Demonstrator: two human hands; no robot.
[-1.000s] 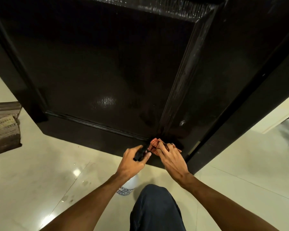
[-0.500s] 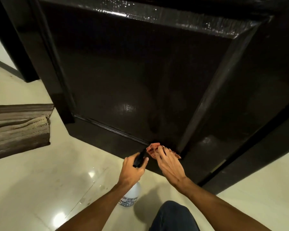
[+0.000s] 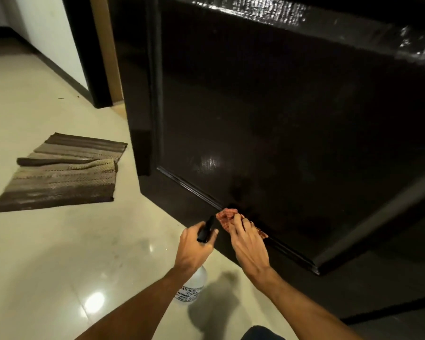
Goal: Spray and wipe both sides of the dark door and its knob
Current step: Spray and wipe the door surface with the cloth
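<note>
Dark door (image 3: 280,119): glossy panelled leaf filling the upper right of the head view, standing just above the floor (image 3: 59,253), with raised moulding framing a sunken central panel and a bright reflection low on that panel. Cloth (image 3: 227,215): red checked, bunched, lying against the lower moulding of the door near the panel's bottom edge. Right hand (image 3: 248,244): fingers extended and slightly spread over the cloth, pressing it flat to the door rather than clutching it. Left hand (image 3: 194,246): just beside the right hand and a little nearer the floor, fingers wrapped round the black trigger head of the spray bottle (image 3: 194,285). The bottle is pale and translucent with a printed label, hangs below the wrist clear of the door, and casts a shadow on the tiles. Floor: polished cream tiles with lamp glare. Mat (image 3: 64,173): brown and beige striped, one edge folded over, lying on the floor well to the left of the door. Door frame (image 3: 84,45): dark, upright, at upper left beside a pale wall. Knee (image 3: 260,333): in dark cloth, at the bottom edge.
</note>
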